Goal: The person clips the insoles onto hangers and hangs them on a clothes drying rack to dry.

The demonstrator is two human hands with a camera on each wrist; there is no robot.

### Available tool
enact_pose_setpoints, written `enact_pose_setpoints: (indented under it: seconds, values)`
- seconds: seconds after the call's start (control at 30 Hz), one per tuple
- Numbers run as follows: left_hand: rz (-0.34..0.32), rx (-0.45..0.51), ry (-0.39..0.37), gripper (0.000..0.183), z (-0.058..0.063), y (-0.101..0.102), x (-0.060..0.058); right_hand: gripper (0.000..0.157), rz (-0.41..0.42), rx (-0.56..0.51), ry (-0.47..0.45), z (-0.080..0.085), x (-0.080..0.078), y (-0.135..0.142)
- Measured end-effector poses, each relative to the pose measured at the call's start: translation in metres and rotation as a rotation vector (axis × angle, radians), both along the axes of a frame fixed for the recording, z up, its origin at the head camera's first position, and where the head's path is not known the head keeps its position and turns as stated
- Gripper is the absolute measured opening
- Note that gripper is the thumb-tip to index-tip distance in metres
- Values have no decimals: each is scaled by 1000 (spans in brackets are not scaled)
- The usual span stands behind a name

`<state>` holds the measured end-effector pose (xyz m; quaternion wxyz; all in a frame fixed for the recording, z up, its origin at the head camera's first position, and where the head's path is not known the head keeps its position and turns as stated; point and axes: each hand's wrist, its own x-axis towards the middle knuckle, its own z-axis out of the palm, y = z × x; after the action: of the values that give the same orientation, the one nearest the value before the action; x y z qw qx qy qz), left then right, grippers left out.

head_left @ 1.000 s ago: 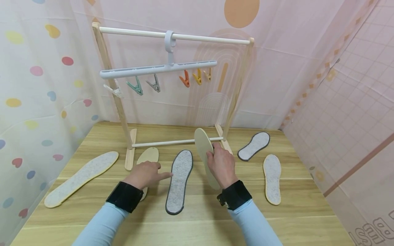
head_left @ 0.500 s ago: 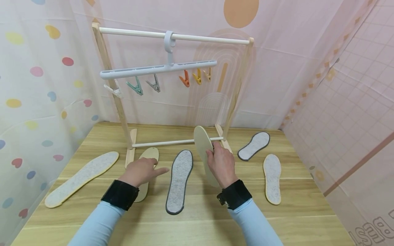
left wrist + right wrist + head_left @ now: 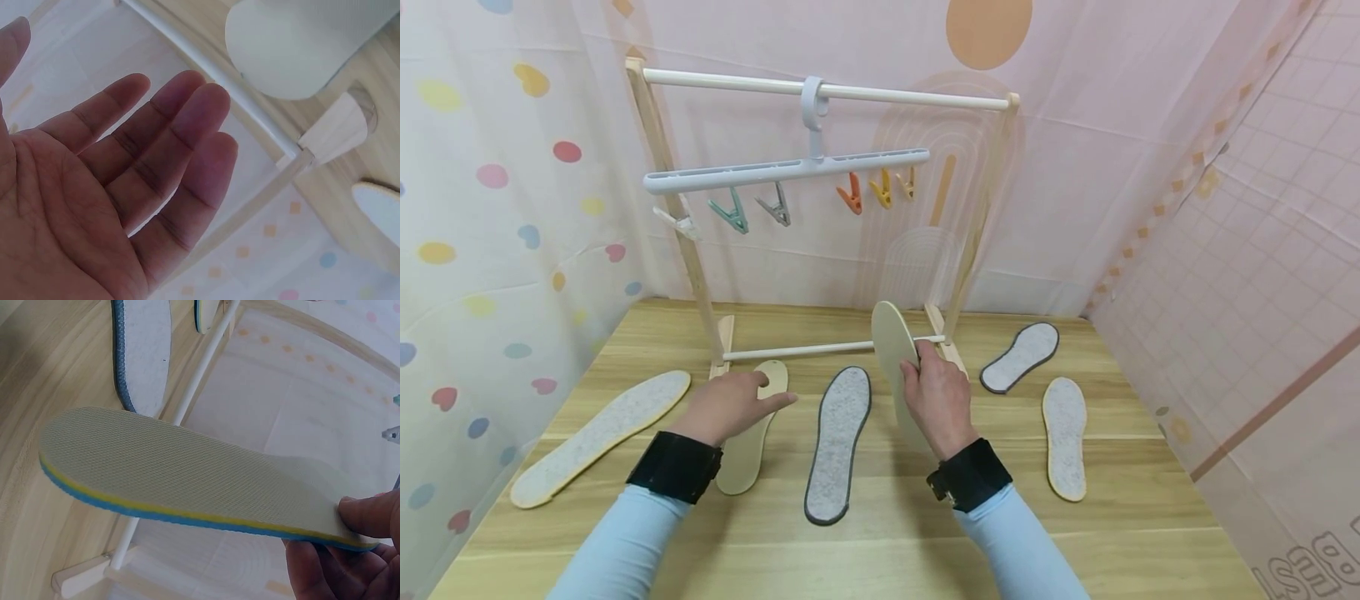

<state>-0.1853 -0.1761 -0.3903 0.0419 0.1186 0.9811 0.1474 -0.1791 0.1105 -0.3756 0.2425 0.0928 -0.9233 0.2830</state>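
Insole (image 3: pixel 891 350) stood tilted, pinched by the right hand (image 3: pixel 938 400); the left hand (image 3: pixel 721 408), relaxed, hung near a second insole (image 3: pixel 747 454) on the bench (image 3: pixel 910 542).

There are six insoles (image 3: pixel 837 446), six clips (image 3: pixel 735 217), two hands (image 3: pixel 721 408), two black wristbands (image 3: pixel 675 467), one hanger (image 3: pixel 786 170) and one rack (image 3: pixel 917 97).
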Motion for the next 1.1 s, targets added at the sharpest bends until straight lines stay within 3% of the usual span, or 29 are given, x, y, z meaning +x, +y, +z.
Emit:
enact_pose_setpoints:
  seconds: [0.33, 0.57, 0.8, 1.1]
  values:
    - [23, -12, 18, 78, 14, -14, -4, 22, -4, -11, -11, 2, 1, -6]
    - [19, -5, 5, 87, 31, -27, -8, 22, 5, -9, -29, 3, 1, -9]
    - [39, 14, 46, 82, 44, -38, -15, 22, 23, -15, -40, 4, 0, -13]
    - [48, 43, 92, 88, 60, -52, -20, 24, 34, 6, -19, 6, -1, -18]
